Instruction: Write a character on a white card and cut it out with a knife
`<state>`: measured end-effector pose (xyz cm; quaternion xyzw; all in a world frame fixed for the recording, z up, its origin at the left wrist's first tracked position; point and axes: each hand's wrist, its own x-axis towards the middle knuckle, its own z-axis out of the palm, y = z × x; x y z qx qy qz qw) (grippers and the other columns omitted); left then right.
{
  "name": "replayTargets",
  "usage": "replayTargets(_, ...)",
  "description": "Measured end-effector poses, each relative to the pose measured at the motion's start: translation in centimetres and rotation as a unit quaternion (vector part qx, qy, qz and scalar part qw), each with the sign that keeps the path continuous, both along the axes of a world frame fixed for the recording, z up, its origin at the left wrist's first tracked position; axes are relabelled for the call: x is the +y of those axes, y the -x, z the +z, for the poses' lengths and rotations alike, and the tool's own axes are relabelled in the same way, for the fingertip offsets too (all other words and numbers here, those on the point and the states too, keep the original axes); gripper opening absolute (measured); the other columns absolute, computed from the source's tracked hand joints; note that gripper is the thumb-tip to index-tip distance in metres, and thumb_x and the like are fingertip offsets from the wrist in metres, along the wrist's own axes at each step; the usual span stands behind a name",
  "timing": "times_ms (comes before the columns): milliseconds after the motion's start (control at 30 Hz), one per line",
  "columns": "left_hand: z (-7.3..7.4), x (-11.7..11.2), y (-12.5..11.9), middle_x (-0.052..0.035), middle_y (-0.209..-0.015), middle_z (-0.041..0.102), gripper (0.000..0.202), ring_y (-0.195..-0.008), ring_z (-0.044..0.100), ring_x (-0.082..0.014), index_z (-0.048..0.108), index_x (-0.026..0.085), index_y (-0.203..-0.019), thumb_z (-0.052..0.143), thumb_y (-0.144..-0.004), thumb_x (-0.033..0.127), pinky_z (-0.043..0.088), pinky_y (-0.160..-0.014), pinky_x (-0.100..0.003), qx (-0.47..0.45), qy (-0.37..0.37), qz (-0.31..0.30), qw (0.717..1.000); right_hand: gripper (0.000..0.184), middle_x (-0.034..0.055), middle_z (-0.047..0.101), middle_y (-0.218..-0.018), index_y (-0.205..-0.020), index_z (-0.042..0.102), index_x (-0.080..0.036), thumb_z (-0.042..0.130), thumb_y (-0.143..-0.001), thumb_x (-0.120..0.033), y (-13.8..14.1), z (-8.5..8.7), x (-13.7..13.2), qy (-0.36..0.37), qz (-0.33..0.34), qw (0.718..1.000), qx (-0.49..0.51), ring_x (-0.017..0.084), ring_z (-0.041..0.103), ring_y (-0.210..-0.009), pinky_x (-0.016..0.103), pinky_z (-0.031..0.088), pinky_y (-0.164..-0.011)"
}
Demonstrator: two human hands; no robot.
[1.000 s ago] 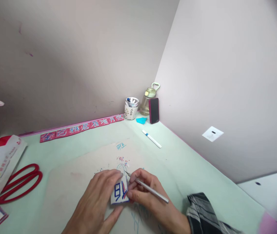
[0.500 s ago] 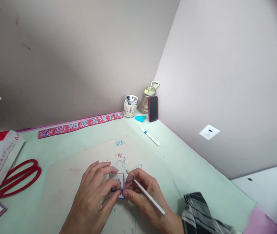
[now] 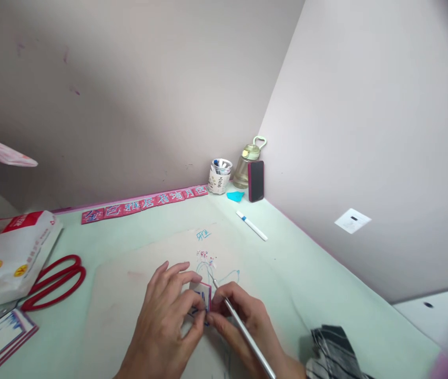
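Note:
A small white card (image 3: 201, 288) with blue strokes and a pink edge stands tilted between my hands. My left hand (image 3: 164, 310) pinches it between thumb and index finger, the other fingers spread above. My right hand (image 3: 250, 321) holds a slim silver craft knife (image 3: 246, 334), its fine tip pointing up and away, while its thumb and fingertips are at the card's right edge. Under both hands lies a pale board (image 3: 113, 300) with blue pen drawings and a patch of small coloured crumbs (image 3: 204, 255). My fingers cover the card's lower part.
Red-handled scissors (image 3: 60, 281), a white packet (image 3: 19, 258) and stacked cards (image 3: 3, 337) lie at left. Pink character tiles (image 3: 145, 204) line the wall. At the back right are a pen jar (image 3: 219, 179), bottle (image 3: 243, 168), phone (image 3: 256, 181), blue scrap (image 3: 235, 196) and white pen (image 3: 251, 226).
The view has shifted, so everything sits further right. The card has tipped up more steeply, showing its pink right edge. Both hands keep their hold.

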<state>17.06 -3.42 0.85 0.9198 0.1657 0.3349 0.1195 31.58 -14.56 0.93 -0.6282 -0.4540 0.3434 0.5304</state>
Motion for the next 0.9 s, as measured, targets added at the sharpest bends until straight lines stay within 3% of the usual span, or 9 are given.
replayTargets(200,-0.6,-0.6,-0.3,-0.0088,-0.112,0.063,0.019,-0.129,0.047,-0.0298,0.053,0.023,-0.082,0.053,-0.081,0.004,0.04,-0.105,-0.06,-0.032,0.0,0.013,0.999,0.018,-0.0013,0.056,-0.073,-0.081,0.055,-0.02,0.067,-0.086,-0.031,0.0,0.2,0.0,-0.003,0.005,1.0,0.012,0.014,0.048,-0.066,0.025,0.041,-0.063)
replayTargets(400,-0.6,-0.5,-0.5,-0.0107,-0.122,0.062,0.02,-0.137,0.04,-0.0323,0.051,0.023,-0.084,0.053,-0.081,0.004,0.039,-0.106,-0.062,-0.038,-0.03,-0.011,0.999,0.016,-0.0004,0.058,-0.078,-0.085,0.057,-0.019,0.07,-0.086,-0.03,-0.7,0.0,0.3,-0.031,-0.011,0.998,0.053,0.014,0.05,-0.071,0.026,0.042,-0.066)
replayTargets(600,0.5,1.3,0.4,-0.01,-0.129,0.058,0.014,-0.138,0.038,-0.0331,0.052,0.025,-0.087,0.051,-0.088,0.011,0.038,-0.104,-0.065,-0.06,0.029,0.054,0.996,0.017,0.0003,0.061,-0.08,-0.086,0.058,-0.019,0.073,-0.084,-0.028,-0.9,0.4,0.4,-0.034,-0.009,0.989,0.143,0.015,0.054,-0.075,0.026,0.044,-0.068)
replayTargets(800,-0.1,2.0,1.2,-0.0061,-0.129,0.062,0.012,-0.127,0.054,-0.0304,0.056,0.026,-0.085,0.049,-0.094,0.03,0.053,-0.094,-0.052,-0.021,0.12,0.111,0.986,0.022,-0.0001,0.064,-0.079,-0.087,0.059,-0.019,0.077,-0.08,-0.028,-0.9,0.4,0.7,-0.026,-0.003,0.976,0.217,0.014,0.057,-0.073,0.025,0.044,-0.068)
replayTargets(900,-0.7,1.9,1.3,-0.0063,-0.134,0.059,0.013,-0.122,0.059,-0.0291,0.054,0.027,-0.098,0.06,-0.089,0.035,0.057,-0.09,-0.047,0.004,0.162,0.104,0.981,0.022,-0.0002,0.064,-0.08,-0.087,0.059,-0.018,0.078,-0.079,-0.028,-1.0,0.5,0.7,-0.029,-0.005,0.975,0.22,0.014,0.058,-0.073,0.024,0.044,-0.068)
